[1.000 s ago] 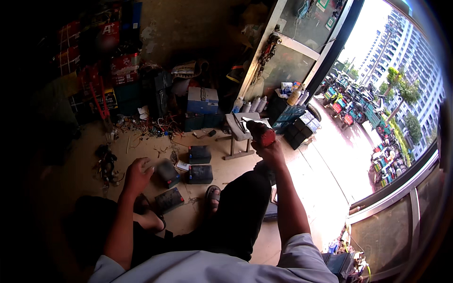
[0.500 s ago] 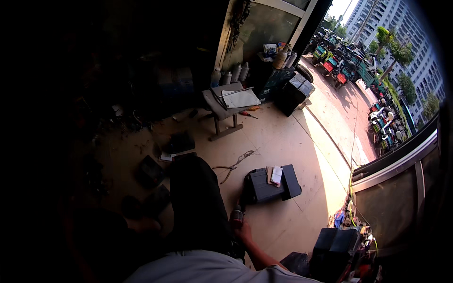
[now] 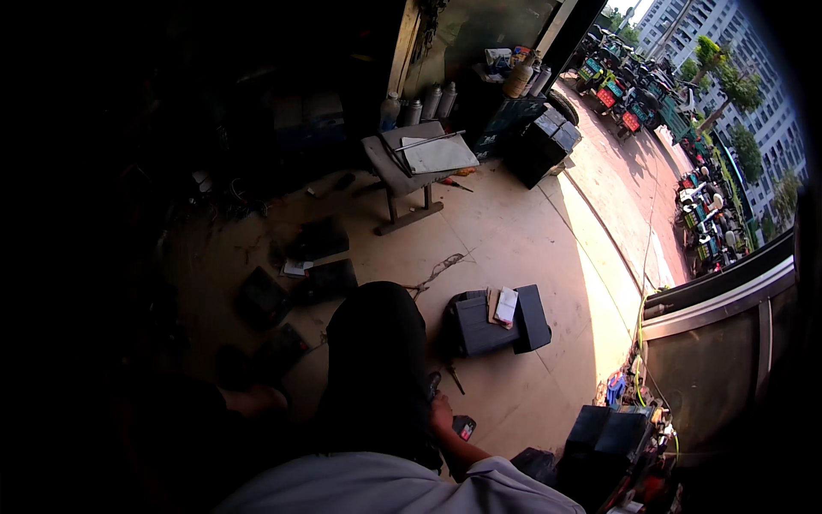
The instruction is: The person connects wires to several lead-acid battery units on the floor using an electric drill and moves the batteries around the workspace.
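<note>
My right hand (image 3: pixel 441 415) is low beside my right knee, its fingers closed round what looks like a cordless drill. The tool's dark front end (image 3: pixel 434 382) shows above the fingers, and its black-and-red battery base (image 3: pixel 465 427) below. A thin rod-like tool (image 3: pixel 456 379) lies on the floor nearby. Beyond it rests a dark grey box-shaped case (image 3: pixel 482 327) with small white and brown packets (image 3: pixel 505 307) on top. In deep shadow at the left, a patch of skin (image 3: pixel 257 399) may be my left hand; its fingers cannot be made out.
Several black blocks (image 3: pixel 325 281) lie on the floor left of my knee (image 3: pixel 377 321). A small stool (image 3: pixel 409 163) with paper on it stands ahead, near spray cans (image 3: pixel 446 101). At lower right are black boxes (image 3: pixel 604 441) and clutter. Parked scooters (image 3: pixel 706 227) stand outside the doorway.
My right hand has turned, so the tool's battery base now shows beside the wrist. The thin rod on the floor has come into sight. My knee now hides most of the pliers.
</note>
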The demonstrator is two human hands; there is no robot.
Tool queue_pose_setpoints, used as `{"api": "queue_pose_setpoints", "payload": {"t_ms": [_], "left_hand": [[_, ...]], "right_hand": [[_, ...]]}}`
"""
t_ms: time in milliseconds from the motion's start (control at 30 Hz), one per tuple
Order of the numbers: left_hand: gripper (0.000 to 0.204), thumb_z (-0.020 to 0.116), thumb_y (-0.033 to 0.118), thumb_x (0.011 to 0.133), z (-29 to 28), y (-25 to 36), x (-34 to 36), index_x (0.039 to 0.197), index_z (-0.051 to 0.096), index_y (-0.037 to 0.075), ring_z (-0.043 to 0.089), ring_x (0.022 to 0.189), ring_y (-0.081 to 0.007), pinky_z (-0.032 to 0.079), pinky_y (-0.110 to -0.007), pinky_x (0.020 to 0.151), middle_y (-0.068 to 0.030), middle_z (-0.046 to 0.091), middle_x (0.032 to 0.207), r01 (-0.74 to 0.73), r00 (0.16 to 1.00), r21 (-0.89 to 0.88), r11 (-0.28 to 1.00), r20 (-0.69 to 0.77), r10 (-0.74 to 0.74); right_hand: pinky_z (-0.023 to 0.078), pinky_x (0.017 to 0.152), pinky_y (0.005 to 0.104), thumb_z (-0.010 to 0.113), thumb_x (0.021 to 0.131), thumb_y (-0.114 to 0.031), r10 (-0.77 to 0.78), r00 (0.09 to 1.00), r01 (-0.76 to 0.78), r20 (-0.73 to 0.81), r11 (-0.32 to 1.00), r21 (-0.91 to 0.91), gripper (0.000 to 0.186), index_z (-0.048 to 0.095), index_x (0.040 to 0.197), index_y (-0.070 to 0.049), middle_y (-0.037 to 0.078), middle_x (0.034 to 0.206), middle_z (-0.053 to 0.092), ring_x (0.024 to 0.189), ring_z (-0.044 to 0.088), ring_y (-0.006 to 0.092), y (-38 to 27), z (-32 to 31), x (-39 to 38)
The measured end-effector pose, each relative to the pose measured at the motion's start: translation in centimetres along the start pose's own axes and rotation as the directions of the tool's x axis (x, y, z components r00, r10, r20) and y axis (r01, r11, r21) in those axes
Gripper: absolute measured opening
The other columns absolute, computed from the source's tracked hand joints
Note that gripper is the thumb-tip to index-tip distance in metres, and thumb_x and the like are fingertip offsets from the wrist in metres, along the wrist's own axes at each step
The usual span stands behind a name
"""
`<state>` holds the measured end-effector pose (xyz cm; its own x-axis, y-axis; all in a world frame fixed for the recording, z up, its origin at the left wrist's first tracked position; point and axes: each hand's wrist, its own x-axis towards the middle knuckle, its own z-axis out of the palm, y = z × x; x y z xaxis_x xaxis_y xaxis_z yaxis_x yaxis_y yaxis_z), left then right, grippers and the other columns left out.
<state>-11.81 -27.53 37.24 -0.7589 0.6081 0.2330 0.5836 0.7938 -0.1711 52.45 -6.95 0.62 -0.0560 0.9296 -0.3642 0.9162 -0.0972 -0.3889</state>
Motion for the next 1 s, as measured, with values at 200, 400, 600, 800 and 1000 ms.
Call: {"api": "queue_pose_setpoints", "payload": {"t_ms": [200,400,600,800,1000], "left_hand": [[0.042,0.055,0.04,0.108,-3.0,0.7,-0.7,0.134,0.067,0.01,0.056,0.131,-0.035,0.047,-0.048,0.111,-0.018,0.061,0.141,0.175,0.977,-0.198,0.964,0.158,-0.144],[0.041,0.055,0.037,0.109,-11.6,11.3,0.4,0.136,0.067,0.009,0.062,0.126,-0.034,0.049,-0.048,0.108,-0.0175,0.065,0.138,0.612,0.764,-0.144,0.778,0.364,-0.534],[0.042,0.054,0.034,0.11,-1.3,1.4,-3.1,0.139,0.064,0.006,0.064,0.123,-0.0314,0.051,-0.046,0.106,-0.0177,0.066,0.135,0.489,0.872,-0.399,0.776,0.225,-0.434],[0.04,0.059,0.037,0.107,-1.0,1.4,-1.7,0.134,0.068,0.008,0.065,0.11,-0.0289,0.053,-0.043,0.097,-0.0161,0.069,0.122,0.38,0.922,-0.331,0.864,0.203,-0.328],[0.039,0.063,0.04,0.104,-3.0,0.5,-2.2,0.128,0.072,0.01,0.067,0.097,-0.0264,0.055,-0.041,0.088,-0.0144,0.072,0.11,0.226,0.967,-0.056,0.972,0.133,-0.217]], "right_hand": [[0.057,0.081,0.0511,0.064,0.095,-0.029,-0.003,0.996,0.027,0.087,0.964,-0.265,0.036,0.058,0.116,-0.001,0.022,0.108,0.066,0.099,0.07,0.0396,0.7,2.7,2.3],[0.054,0.091,0.0502,0.073,0.088,-0.037,-0.082,0.993,0.103,0.09,0.958,-0.267,0.056,0.056,0.127,0.0,0.022,0.121,0.062,0.111,0.065,0.0389,-9.3,-6.7,8.8],[0.05,0.1,0.05,0.083,0.08,-0.039,-0.74,0.662,0.747,0.121,0.638,-0.187,0.076,0.052,0.137,0.0,0.023,0.134,0.057,0.123,0.059,0.0399,-24.2,-8.5,23.2],[0.038,0.116,0.0494,0.092,0.068,-0.042,-0.834,0.416,0.906,0.362,0.347,-0.243,0.105,0.041,0.151,-0.001,0.024,0.152,0.046,0.145,0.041,0.0387,-34.8,-4.6,29.4],[0.046,0.101,0.0453,0.085,0.058,-0.028,-0.833,0.403,0.908,0.379,0.314,-0.277,0.096,0.048,0.143,-0.002,0.015,0.117,0.063,0.111,0.062,0.0344,-36.4,1.1,32.3]]}}
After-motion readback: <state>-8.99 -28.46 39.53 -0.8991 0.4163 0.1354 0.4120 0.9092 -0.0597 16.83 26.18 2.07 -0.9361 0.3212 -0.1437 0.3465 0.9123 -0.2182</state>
